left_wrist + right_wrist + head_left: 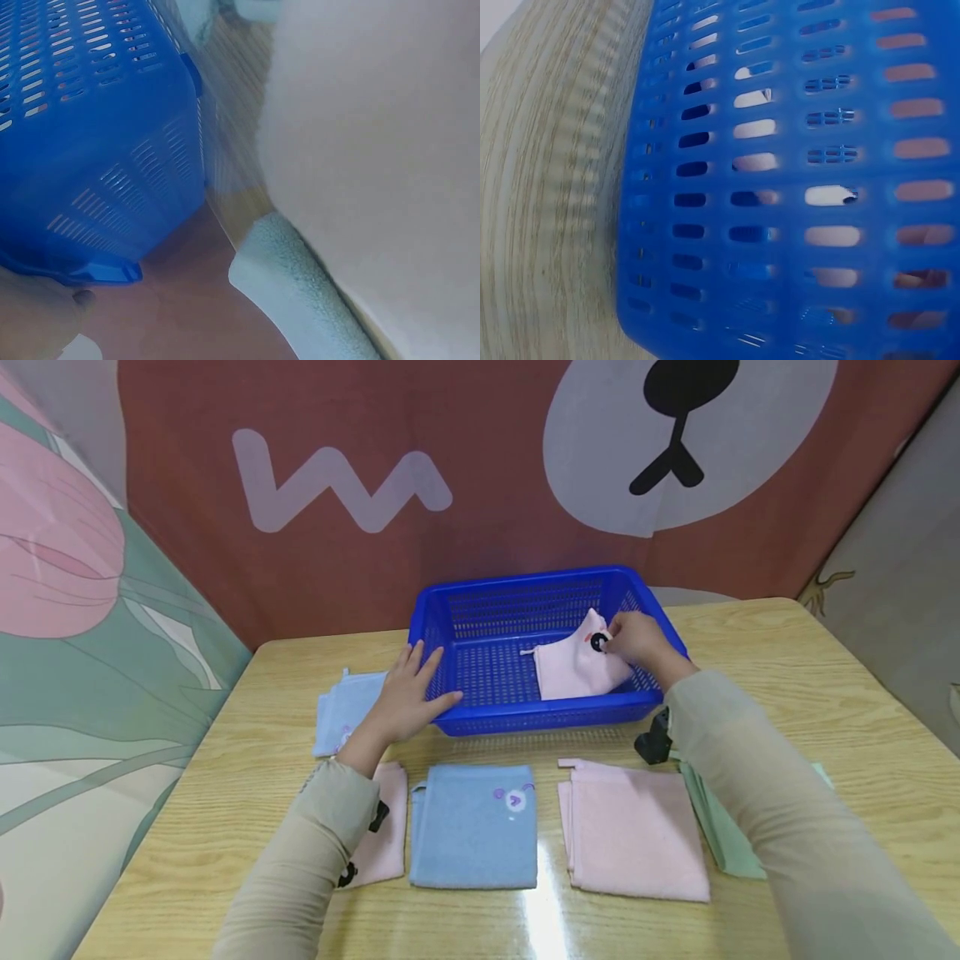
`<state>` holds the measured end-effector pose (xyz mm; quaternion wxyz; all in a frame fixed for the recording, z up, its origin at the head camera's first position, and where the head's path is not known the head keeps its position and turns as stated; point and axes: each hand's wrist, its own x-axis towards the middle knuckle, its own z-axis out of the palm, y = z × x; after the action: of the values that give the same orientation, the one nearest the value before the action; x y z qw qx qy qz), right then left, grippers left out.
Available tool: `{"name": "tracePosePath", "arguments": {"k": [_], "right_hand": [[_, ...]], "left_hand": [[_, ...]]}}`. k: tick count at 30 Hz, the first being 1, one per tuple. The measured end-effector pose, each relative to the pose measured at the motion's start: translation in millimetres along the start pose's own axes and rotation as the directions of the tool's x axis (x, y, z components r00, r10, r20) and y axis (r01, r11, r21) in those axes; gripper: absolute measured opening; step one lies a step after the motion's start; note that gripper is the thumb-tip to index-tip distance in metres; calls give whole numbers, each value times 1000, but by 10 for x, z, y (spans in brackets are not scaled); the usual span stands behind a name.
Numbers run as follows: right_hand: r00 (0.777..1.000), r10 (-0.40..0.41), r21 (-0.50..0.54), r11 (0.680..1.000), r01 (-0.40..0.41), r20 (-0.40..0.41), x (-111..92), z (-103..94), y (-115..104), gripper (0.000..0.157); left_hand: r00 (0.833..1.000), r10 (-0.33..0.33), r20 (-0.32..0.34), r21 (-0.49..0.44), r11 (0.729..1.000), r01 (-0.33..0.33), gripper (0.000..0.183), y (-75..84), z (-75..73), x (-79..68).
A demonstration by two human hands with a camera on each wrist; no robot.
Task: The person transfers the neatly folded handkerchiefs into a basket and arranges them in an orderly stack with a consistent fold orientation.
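In the head view a blue plastic basket (540,718) with slotted walls stands at the back of the table. My right hand (637,639) reaches into its right side and pinches a pink towel (573,664) with a black eye-like patch; the towel sags onto the basket floor. My left hand (408,697), fingers spread, rests at the basket's left front corner. The left wrist view shows the basket's outer wall (97,172) close up. From the right wrist, the slotted wall (720,180) fills most of the view and hides the right hand's fingers.
Folded towels lie on the wooden table: a light blue one (352,702) behind my left hand, a pink one (390,835) partly under the left forearm, a blue one (476,839), a pink one (637,839), and a green one (723,827) under the right forearm. A printed cloth (480,485) hangs behind.
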<state>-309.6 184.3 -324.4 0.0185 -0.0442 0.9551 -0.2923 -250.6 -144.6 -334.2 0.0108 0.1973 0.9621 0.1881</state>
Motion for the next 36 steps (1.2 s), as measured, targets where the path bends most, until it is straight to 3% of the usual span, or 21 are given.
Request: {"name": "tracePosePath", "arguments": {"k": [15,27,36], "right_hand": [[995,91,-66,994,-88,36,-14,-12,-15,10],[999,47,-130,990,-45,13,-13,-44,25,11],[994,101,-55,994,-98,47,-70,-71,2,15]], "left_hand": [[1000,2,-7,-7,1000,-2,77,-7,-2,2],[1000,-4,-10,-13,1000,4,78,-6,15,14],[1000,3,-7,-9,1000,-3,78,-6,7,11]]}}
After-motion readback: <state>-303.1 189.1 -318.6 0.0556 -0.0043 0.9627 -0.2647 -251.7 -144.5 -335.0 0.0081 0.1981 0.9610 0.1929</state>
